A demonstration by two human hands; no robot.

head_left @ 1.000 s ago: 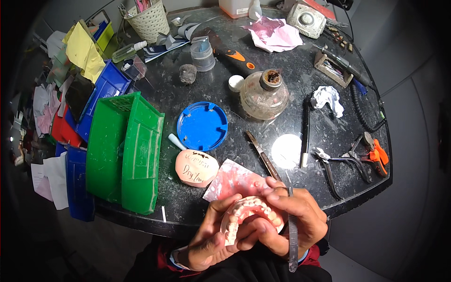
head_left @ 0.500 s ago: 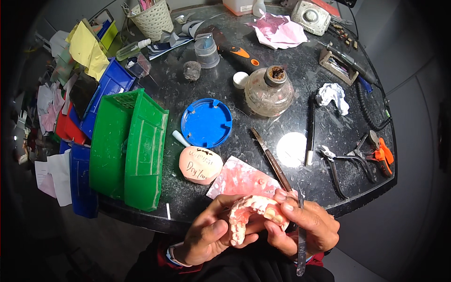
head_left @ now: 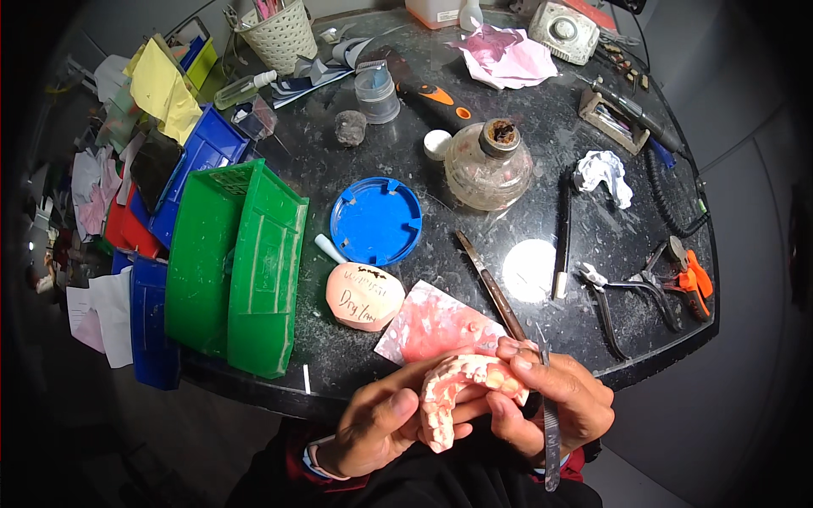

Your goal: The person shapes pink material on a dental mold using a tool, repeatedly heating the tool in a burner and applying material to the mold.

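Note:
A horseshoe-shaped dental cast [head_left: 438,408] with pale teeth and pink wax is held up between my two hands, above the table's near edge. My left hand [head_left: 373,430] cups its left side, thumb raised, fingers behind it. My right hand [head_left: 576,402] pinches the cast's right end between thumb and fingers. A slim metal carving tool [head_left: 551,444] is also tucked in that hand, its ridged handle hanging downward. Just beyond the cast lies a pink wax sheet [head_left: 436,326], beside a pale pink plaster block [head_left: 364,298] with handwriting. A brown-handled knife [head_left: 495,292] rests past the sheet.
Green bins [head_left: 269,279] stand at left by blue bins. A round blue lid [head_left: 376,222] lies mid-table; a glass burner [head_left: 489,165] stands behind. Pliers [head_left: 631,284], orange-handled cutters [head_left: 696,284] and a white arch-shaped piece [head_left: 603,176] lie at right. A handpiece [head_left: 627,108] is farther back.
The cast has turned slightly in my hands and moved a little right, its left end lower. The right hand still keeps the carving tool. The whole view has shifted slightly.

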